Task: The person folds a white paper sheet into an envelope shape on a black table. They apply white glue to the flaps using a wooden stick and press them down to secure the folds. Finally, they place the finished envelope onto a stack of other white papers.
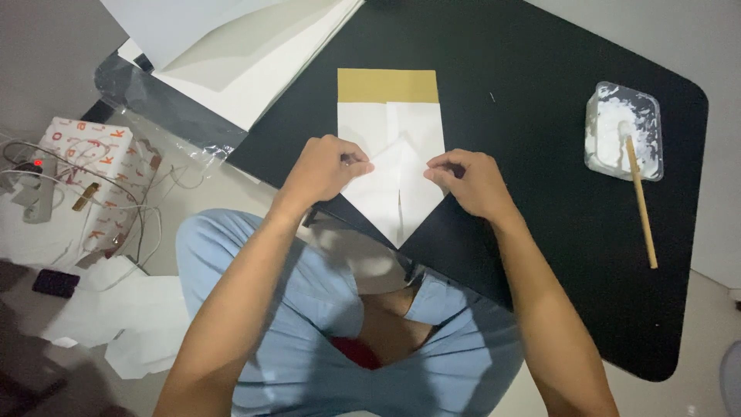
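- The black table (pixel 540 232) carries the work; your hands meet over its near edge, above your crossed legs.
- A stack of white sheets (pixel 239 62) lies beyond your left hand, well apart from it, partly off the table's far corner.
- The folded paper (pixel 394 123) sits directly between your hands: white, with a tan band along its far edge and a point at the near end that reaches the table edge. A centre seam runs down to that point.
- A clear tray of white paste (pixel 624 131) with a wooden stick (pixel 641 201) leaning out of it stands well beyond your right hand, untouched.
- Your left hand (pixel 324 170) is curled, fingertips pinched onto the paper's left slanted edge; wrist bent inward, forearm rising from lower left.
- Your right hand (pixel 471 181) mirrors it, fingers closed and pressing the right slanted edge; forearm rising from lower right.
- Judgement: both flaps appear to be being creased. Keep the two edges meeting at the centre seam, press outward from it with even force, and hold the point square to the tan band.
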